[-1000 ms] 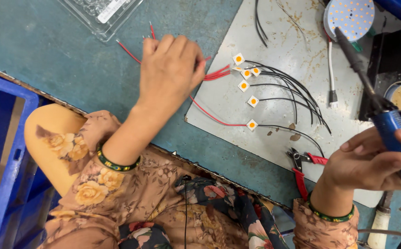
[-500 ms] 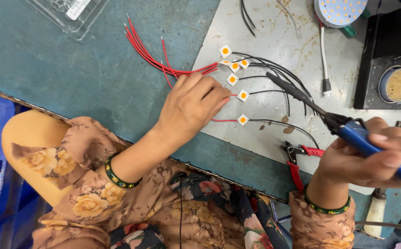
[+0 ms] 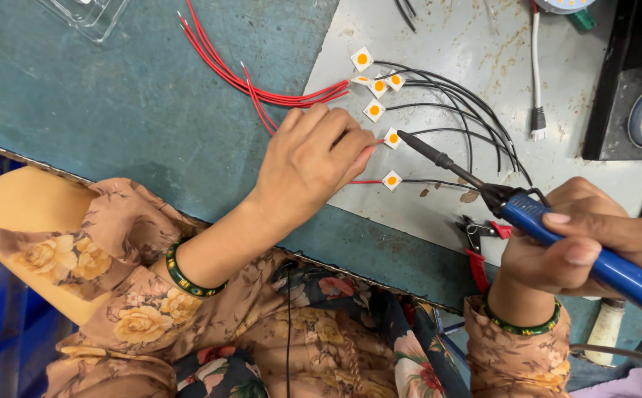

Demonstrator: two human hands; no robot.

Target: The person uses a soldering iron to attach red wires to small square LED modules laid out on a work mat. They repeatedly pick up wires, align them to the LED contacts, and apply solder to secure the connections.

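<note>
The left hand (image 3: pixel 307 163) is laid palm down on the grey work plate (image 3: pixel 439 44), the wrist bent and the forearm reaching up from the lower left. Its fingers are curled close together, and their tips are pressed on a red wire (image 3: pixel 369 144) just beside a small white square chip with an orange centre (image 3: pixel 392 138). Whether the wire is pinched or only pressed down cannot be told.

The right hand (image 3: pixel 582 236) is closed around the blue handle of a soldering iron (image 3: pixel 527 210), held like a pen, with the thumb laid along the top. The dark tip of the iron is pointed up and to the left and is seen touching, or almost touching, that same chip, between the two hands.

A bundle of red wires (image 3: pixel 262 85) is spread above the left hand, and black wires (image 3: pixel 453 110) are fanned out above the iron. Red-handled cutters (image 3: pixel 476 247) are lying just left of the right wrist.
</note>
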